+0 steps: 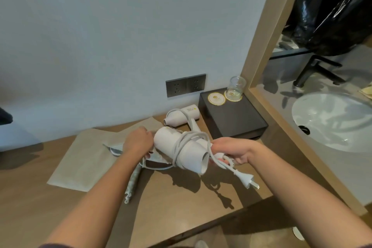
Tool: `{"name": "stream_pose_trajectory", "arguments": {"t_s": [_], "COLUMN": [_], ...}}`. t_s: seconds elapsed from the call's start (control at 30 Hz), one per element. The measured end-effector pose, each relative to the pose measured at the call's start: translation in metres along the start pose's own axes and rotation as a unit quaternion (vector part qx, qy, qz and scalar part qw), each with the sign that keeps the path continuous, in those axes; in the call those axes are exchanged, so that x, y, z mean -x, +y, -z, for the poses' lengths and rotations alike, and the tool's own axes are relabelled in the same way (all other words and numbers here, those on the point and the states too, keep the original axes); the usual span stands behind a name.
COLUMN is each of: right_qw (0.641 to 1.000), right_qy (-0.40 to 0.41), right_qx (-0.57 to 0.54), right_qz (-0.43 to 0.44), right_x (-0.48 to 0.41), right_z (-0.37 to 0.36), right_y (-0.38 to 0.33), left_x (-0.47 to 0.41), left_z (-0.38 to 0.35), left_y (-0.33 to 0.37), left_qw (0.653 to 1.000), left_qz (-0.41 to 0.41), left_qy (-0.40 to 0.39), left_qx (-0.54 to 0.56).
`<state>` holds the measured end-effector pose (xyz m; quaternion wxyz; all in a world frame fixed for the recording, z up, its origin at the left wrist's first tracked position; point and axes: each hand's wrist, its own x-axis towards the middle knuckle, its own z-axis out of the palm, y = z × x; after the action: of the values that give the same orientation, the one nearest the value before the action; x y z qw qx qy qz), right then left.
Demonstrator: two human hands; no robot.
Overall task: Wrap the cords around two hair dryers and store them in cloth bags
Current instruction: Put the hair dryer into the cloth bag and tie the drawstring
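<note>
the nearer white hair dryer [177, 147] is held in the air just above the wooden table [181, 203], its barrel lying sideways with the open nozzle end toward the camera. its grey-white cord [182, 143] is looped several times round the barrel, and the loose end hangs down to the plug [248, 182], which sits just over the table top. the right hand [231, 151] has its fingers curled round the dryer's handle, with a strand of the cord caught in the same grip. the left hand [138, 141] is at the barrel's back end, fingers curled and pinching the rim of a cloth bag [159, 160] whose mouth gapes open under the dryer; a patterned strip of that bag trails toward the camera across the table. whether the dryer's back end is already inside the mouth i cannot tell

a second, flat beige cloth bag [84, 163] lies on the table to the left, partly under the left forearm. the other hair dryer [181, 117] lies on the table behind, near the wall, with its cord draped over it. just to its right stands a black box [231, 123] carrying a round coaster [216, 98] and a clear glass [236, 86]. a dark double socket [185, 85] is set in the wall above. further right, past a wooden frame, are a white sink [332, 121] and a black tap [314, 70]
</note>
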<state>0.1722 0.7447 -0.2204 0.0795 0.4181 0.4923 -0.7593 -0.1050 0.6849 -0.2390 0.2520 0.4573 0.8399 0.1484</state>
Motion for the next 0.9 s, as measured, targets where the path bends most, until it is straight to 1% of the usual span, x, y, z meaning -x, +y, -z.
{"name": "stream_pose_trajectory", "arguments": {"t_s": [0.13,0.23,0.3,0.4,0.5,0.57,0.63,0.77,0.9], "right_qw": [0.999,0.997,0.996,0.994,0.994,0.996,0.998,0.995,0.975], "right_qy": [0.013,0.024,0.036,0.041,0.038,0.035,0.034,0.055,0.073], "right_qx": [0.028,0.062,0.077,0.098,0.101,0.071,0.022,-0.071,-0.202], "right_qz": [-0.027,-0.027,-0.027,-0.029,-0.029,-0.033,-0.039,-0.050,-0.055], "right_x": [-0.007,-0.014,-0.021,-0.033,-0.042,-0.046,-0.047,-0.050,-0.059], "right_z": [-0.005,-0.016,-0.025,-0.035,-0.040,-0.042,-0.044,-0.050,-0.062], "right_y": [-0.005,-0.008,-0.009,-0.011,-0.012,-0.012,-0.011,-0.007,-0.004], "left_x": [0.003,0.009,0.014,0.017,0.018,0.020,0.024,0.026,0.030], "left_z": [0.007,0.010,0.010,0.005,0.004,0.005,0.007,0.013,0.019], "left_y": [-0.004,-0.001,0.003,0.010,0.013,0.013,0.009,-0.001,-0.019], "left_qw": [0.999,0.997,0.995,0.985,0.972,0.962,0.956,0.956,0.957], "left_qz": [-0.047,-0.075,-0.094,-0.156,-0.218,-0.261,-0.286,-0.289,-0.287], "left_qy": [-0.002,-0.008,-0.007,0.018,0.030,0.014,0.009,0.027,0.044], "left_qx": [0.003,0.007,-0.012,-0.066,-0.082,-0.083,-0.067,-0.044,-0.022]}}
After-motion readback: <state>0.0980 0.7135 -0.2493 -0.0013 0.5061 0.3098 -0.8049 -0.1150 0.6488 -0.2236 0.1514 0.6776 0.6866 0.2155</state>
